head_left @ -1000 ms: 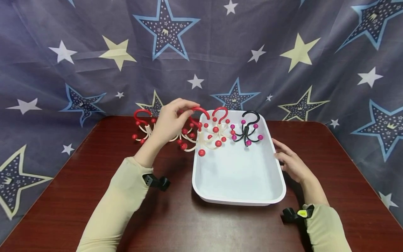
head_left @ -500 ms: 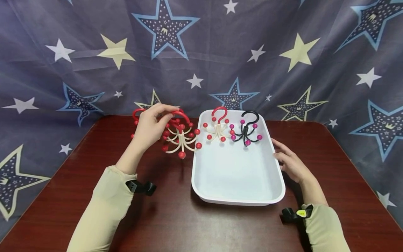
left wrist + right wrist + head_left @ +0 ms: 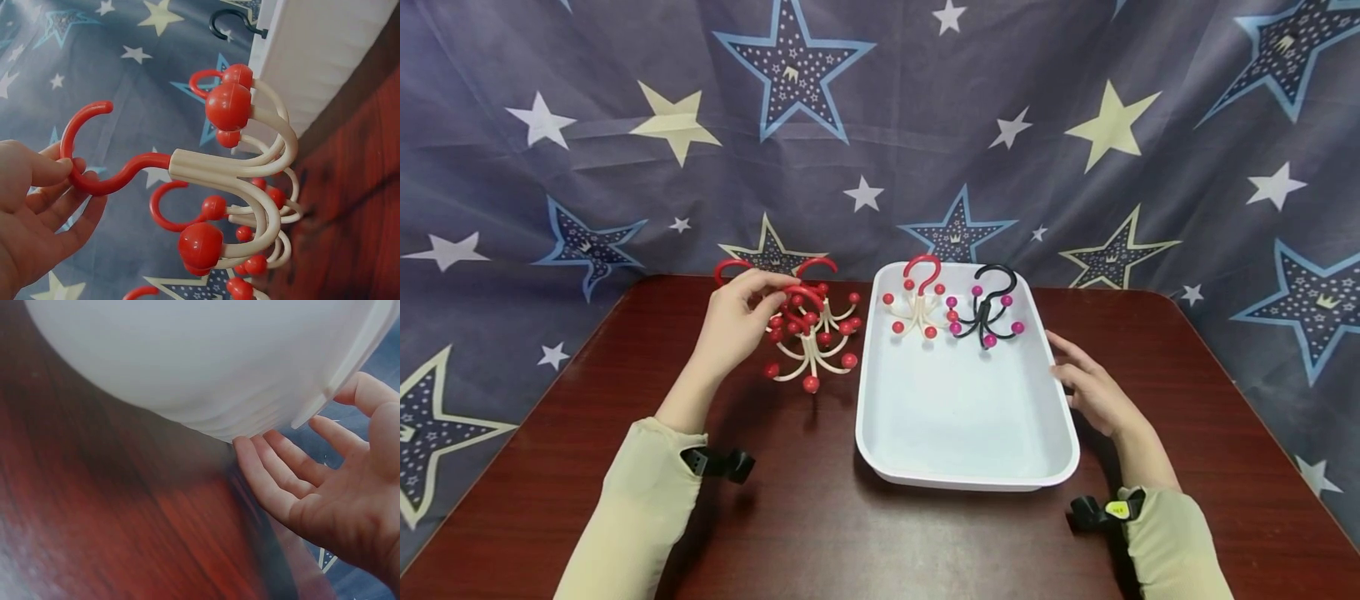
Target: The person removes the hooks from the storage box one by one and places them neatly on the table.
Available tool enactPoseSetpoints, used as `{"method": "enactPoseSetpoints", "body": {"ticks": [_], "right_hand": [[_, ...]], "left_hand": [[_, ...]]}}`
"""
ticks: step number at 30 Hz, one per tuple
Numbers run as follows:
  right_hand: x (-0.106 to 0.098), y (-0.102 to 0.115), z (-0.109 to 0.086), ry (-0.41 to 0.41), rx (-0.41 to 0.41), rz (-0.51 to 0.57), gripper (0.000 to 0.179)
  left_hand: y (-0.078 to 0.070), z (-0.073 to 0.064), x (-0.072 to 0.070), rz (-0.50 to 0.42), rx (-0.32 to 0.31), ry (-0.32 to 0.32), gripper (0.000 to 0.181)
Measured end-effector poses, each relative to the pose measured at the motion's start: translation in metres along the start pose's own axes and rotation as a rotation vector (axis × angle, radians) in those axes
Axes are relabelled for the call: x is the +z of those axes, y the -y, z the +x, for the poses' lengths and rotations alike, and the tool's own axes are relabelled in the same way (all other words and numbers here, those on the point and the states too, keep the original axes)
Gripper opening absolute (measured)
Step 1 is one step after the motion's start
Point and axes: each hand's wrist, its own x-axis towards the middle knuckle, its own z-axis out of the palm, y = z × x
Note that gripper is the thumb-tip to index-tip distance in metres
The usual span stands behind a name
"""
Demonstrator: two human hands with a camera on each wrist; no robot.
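While my left grip (image 3: 736,315) pinches the curve of a red-and-white hook (image 3: 206,166) between thumb and fingertips, this hook seems to hang above the surface (image 3: 805,525), not yet set down. Just behind it stands a second red-and-white hook (image 3: 826,314); the top of a third hook (image 3: 732,262) shows behind the grip. Rightward, the white tray (image 3: 970,417) contains a pale red-balled hook (image 3: 920,312) and a black hook (image 3: 983,315). My right grip (image 3: 1097,396), fingers loosely extended, touches its outer side. I judge the work partly done: one hook to place, two remaining inside.
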Motion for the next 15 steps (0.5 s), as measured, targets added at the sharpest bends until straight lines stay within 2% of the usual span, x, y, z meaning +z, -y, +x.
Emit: {"method": "enactPoseSetpoints", "body": {"ticks": [6, 15], "right_hand": [[0.0, 0.0, 0.0, 0.001, 0.0, 0.008, 0.058], [-0.001, -0.001, 0.001, -0.003, -0.004, 0.008, 0.058]], "left_hand": [[0.01, -0.007, 0.003, 0.009, -0.011, 0.016, 0.02], [0.02, -0.019, 0.012, 0.005, 0.007, 0.061, 0.021]]}}
